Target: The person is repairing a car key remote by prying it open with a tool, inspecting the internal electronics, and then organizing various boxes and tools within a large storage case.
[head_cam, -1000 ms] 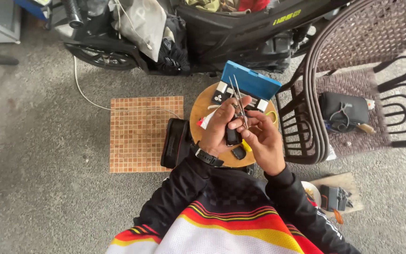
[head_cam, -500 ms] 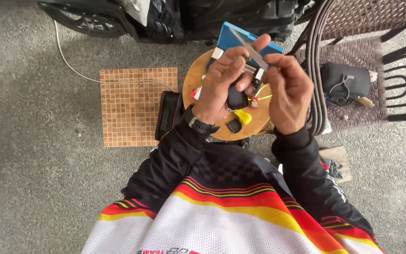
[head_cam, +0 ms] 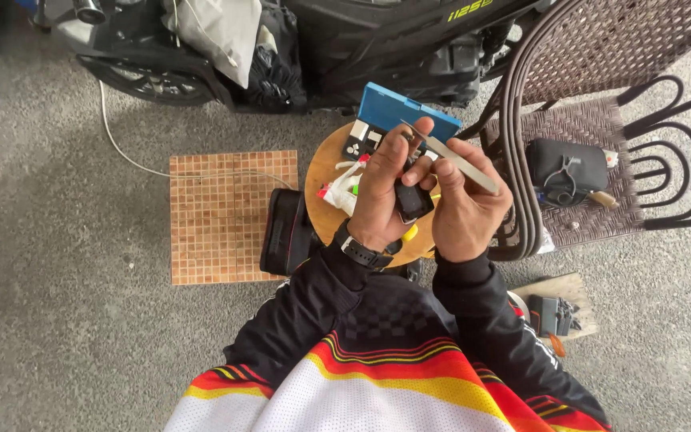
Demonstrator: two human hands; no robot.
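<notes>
Head view looks straight down on a person in a black jacket with red, yellow and white stripes, seated over a small round wooden worktop [head_cam: 325, 172] on a grey concrete floor. Around it: a brown tiled mat [head_cam: 229, 216] to the left with a thin white cable [head_cam: 133, 156] running across its top edge, a black case [head_cam: 283, 232] standing on edge just beside the worktop, and a dark scooter [head_cam: 345, 48] parked across the top of the view. To the right stands a woven metal-framed chair [head_cam: 593, 128] with a black pouch [head_cam: 569, 170] on its seat. A flat blue box [head_cam: 401, 114] lies at the far edge of the worktop, with small white and red parts [head_cam: 344, 192] near it; the hands cover much of the worktop's middle.

The left hand [head_cam: 381, 188], with a black watch [head_cam: 361, 252] at the wrist, is curled around a small dark device [head_cam: 412, 200], gripping it just above the worktop. The device is black, roughly rectangular with rounded corners, mostly hidden by fingers. The right hand [head_cam: 465, 204] pinches a pair of slim metal tweezers [head_cam: 451, 156] between thumb and fingers, tips slanting up-left toward the top of the device. Whether the tips touch the device cannot be told.
</notes>
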